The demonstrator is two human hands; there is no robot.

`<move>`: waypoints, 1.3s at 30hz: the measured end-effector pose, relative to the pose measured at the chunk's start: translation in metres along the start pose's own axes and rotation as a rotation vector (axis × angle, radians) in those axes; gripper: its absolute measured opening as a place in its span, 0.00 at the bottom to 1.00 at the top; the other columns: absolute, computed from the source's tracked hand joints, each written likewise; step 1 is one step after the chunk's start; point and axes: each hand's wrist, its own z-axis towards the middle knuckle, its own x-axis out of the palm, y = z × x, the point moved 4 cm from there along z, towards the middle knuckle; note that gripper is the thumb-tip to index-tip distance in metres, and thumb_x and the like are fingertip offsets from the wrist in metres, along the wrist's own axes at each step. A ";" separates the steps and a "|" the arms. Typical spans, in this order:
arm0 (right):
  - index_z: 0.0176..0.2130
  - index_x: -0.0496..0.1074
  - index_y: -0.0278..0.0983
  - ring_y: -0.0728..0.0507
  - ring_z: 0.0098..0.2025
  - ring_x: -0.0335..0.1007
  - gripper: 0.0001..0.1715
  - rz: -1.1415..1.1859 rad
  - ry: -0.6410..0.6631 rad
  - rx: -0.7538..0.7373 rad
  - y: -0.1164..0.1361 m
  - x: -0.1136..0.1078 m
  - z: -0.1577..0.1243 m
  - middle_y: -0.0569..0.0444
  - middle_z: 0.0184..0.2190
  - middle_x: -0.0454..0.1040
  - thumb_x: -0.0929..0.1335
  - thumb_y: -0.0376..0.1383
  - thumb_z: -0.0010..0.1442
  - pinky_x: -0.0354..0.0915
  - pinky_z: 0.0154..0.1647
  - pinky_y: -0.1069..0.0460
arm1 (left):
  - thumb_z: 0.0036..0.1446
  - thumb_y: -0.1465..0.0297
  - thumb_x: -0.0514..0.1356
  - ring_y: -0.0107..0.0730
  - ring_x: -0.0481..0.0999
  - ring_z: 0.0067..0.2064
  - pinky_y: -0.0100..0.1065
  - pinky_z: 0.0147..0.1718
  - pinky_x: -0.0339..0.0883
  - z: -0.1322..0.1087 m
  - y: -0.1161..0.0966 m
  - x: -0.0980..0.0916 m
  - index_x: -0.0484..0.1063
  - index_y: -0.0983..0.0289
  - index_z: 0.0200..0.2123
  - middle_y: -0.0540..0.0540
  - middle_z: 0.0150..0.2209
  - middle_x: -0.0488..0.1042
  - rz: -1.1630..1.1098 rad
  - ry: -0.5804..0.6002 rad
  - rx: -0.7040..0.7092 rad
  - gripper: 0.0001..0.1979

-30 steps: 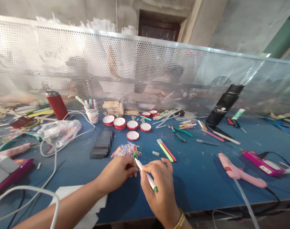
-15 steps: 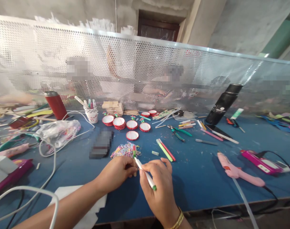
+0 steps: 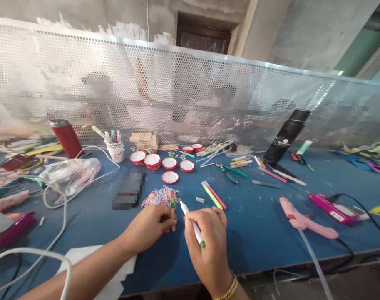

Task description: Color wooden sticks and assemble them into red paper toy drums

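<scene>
Between the fingertips of my left hand [image 3: 152,227] is a small wooden craft stick [image 3: 172,202], upright, its upper end coloured red and green. My right hand [image 3: 207,241] grips a white marker with a green end [image 3: 194,227]; its tip points up and left, a short gap away from the stick. Just behind my left hand lies a heap of pastel loom bands or threads [image 3: 157,195]. A loose pale green marker cap [image 3: 200,200] sits beyond my right hand, near a lime green marker [image 3: 213,195] and a red marker [image 3: 217,196].
Red-rimmed white discs [image 3: 170,178] stand behind the heap. A phone [image 3: 129,191] lies to the left, with a white cable [image 3: 65,208] beyond. Pliers [image 3: 229,173], a black bottle [image 3: 288,135] and a pink glue gun [image 3: 305,221] are to the right. A perforated metal screen [image 3: 190,91] spans the back.
The marker tip has moved off the stick, leaving a gap. My left hand has shifted slightly left with the stick, which now shows more fully. The whole view has drifted slightly.
</scene>
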 end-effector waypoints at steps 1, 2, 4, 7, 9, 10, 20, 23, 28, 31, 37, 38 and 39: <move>0.42 0.71 0.41 0.46 0.36 0.69 0.09 0.000 -0.005 -0.007 0.000 -0.001 0.000 0.57 0.32 0.74 0.64 0.29 0.66 0.54 0.54 0.43 | 0.58 0.64 0.58 0.29 0.71 0.28 0.28 0.28 0.61 0.000 0.000 0.000 0.73 0.62 0.26 0.48 0.24 0.72 -0.001 0.001 0.000 0.11; 0.44 0.71 0.42 0.46 0.37 0.69 0.11 0.000 -0.003 -0.013 0.001 -0.003 0.000 0.57 0.33 0.75 0.64 0.29 0.66 0.55 0.53 0.44 | 0.58 0.63 0.58 0.29 0.72 0.28 0.28 0.28 0.62 0.001 0.000 0.000 0.73 0.62 0.26 0.48 0.24 0.73 0.000 0.005 0.000 0.11; 0.47 0.72 0.43 0.46 0.38 0.70 0.13 -0.007 0.008 -0.016 0.002 -0.007 0.000 0.56 0.34 0.74 0.64 0.29 0.66 0.56 0.51 0.45 | 0.58 0.62 0.58 0.30 0.72 0.29 0.28 0.29 0.62 0.001 -0.001 0.000 0.73 0.62 0.26 0.48 0.24 0.73 0.007 0.011 -0.004 0.12; 0.50 0.71 0.41 0.44 0.42 0.70 0.14 -0.042 0.060 -0.020 -0.002 -0.013 -0.001 0.53 0.38 0.74 0.64 0.32 0.65 0.57 0.52 0.44 | 0.59 0.61 0.58 0.31 0.73 0.29 0.29 0.30 0.63 0.003 0.000 0.000 0.73 0.62 0.27 0.49 0.25 0.73 0.028 0.016 -0.014 0.13; 0.51 0.71 0.41 0.43 0.44 0.70 0.17 -0.087 0.092 -0.034 -0.010 -0.018 -0.001 0.52 0.40 0.74 0.62 0.31 0.66 0.57 0.52 0.44 | 0.59 0.60 0.57 0.31 0.73 0.29 0.29 0.29 0.62 0.003 0.001 0.000 0.73 0.61 0.27 0.49 0.26 0.74 0.039 0.017 -0.020 0.13; 0.52 0.70 0.41 0.44 0.44 0.71 0.18 -0.121 0.098 -0.042 -0.016 -0.020 0.000 0.52 0.40 0.74 0.61 0.29 0.66 0.57 0.51 0.45 | 0.59 0.60 0.57 0.31 0.73 0.29 0.29 0.29 0.62 0.003 0.001 0.000 0.73 0.61 0.27 0.49 0.26 0.74 0.042 0.018 -0.022 0.14; 0.36 0.67 0.37 0.42 0.32 0.65 0.06 -0.630 0.160 0.051 -0.077 -0.018 0.028 0.51 0.27 0.71 0.63 0.27 0.62 0.54 0.34 0.49 | 0.58 0.59 0.57 0.31 0.73 0.29 0.29 0.29 0.63 0.006 0.004 0.000 0.72 0.61 0.27 0.49 0.26 0.75 0.065 0.023 -0.033 0.14; 0.33 0.66 0.38 0.42 0.32 0.65 0.08 -0.691 0.242 0.069 -0.080 -0.008 0.031 0.50 0.28 0.73 0.66 0.26 0.60 0.53 0.32 0.48 | 0.58 0.59 0.57 0.31 0.73 0.29 0.29 0.29 0.63 0.007 0.006 0.000 0.72 0.61 0.26 0.49 0.26 0.74 0.074 0.015 -0.030 0.14; 0.34 0.67 0.39 0.41 0.34 0.67 0.10 -0.696 0.291 0.071 -0.082 -0.002 0.027 0.50 0.31 0.75 0.72 0.27 0.55 0.54 0.32 0.48 | 0.58 0.59 0.57 0.31 0.73 0.29 0.29 0.28 0.62 0.007 0.006 -0.001 0.73 0.61 0.26 0.49 0.25 0.74 0.071 0.009 -0.021 0.14; 0.35 0.68 0.38 0.40 0.36 0.67 0.10 -0.674 0.282 0.084 -0.082 -0.005 0.024 0.50 0.33 0.75 0.73 0.30 0.55 0.56 0.34 0.48 | 0.58 0.58 0.57 0.31 0.73 0.28 0.30 0.28 0.62 0.008 0.007 -0.001 0.73 0.61 0.26 0.49 0.24 0.74 0.088 0.009 -0.025 0.15; 0.41 0.73 0.41 0.41 0.42 0.66 0.08 -0.513 0.244 0.016 -0.077 -0.009 0.023 0.51 0.40 0.76 0.68 0.29 0.62 0.56 0.42 0.47 | 0.58 0.59 0.56 0.31 0.73 0.29 0.29 0.29 0.63 0.005 0.002 -0.001 0.73 0.60 0.26 0.49 0.25 0.75 0.091 0.006 -0.035 0.14; 0.41 0.74 0.42 0.42 0.44 0.66 0.10 -0.477 0.244 -0.010 -0.076 -0.008 0.023 0.52 0.42 0.76 0.67 0.28 0.63 0.56 0.44 0.46 | 0.58 0.59 0.56 0.31 0.73 0.29 0.29 0.29 0.63 0.005 0.001 -0.001 0.72 0.60 0.26 0.49 0.25 0.74 0.088 0.008 -0.038 0.14; 0.40 0.75 0.43 0.42 0.47 0.66 0.11 -0.444 0.250 -0.032 -0.075 -0.007 0.023 0.54 0.44 0.77 0.67 0.28 0.63 0.55 0.47 0.45 | 0.58 0.59 0.57 0.31 0.73 0.29 0.29 0.29 0.63 0.004 -0.001 -0.001 0.72 0.61 0.26 0.49 0.25 0.74 0.083 0.010 -0.039 0.14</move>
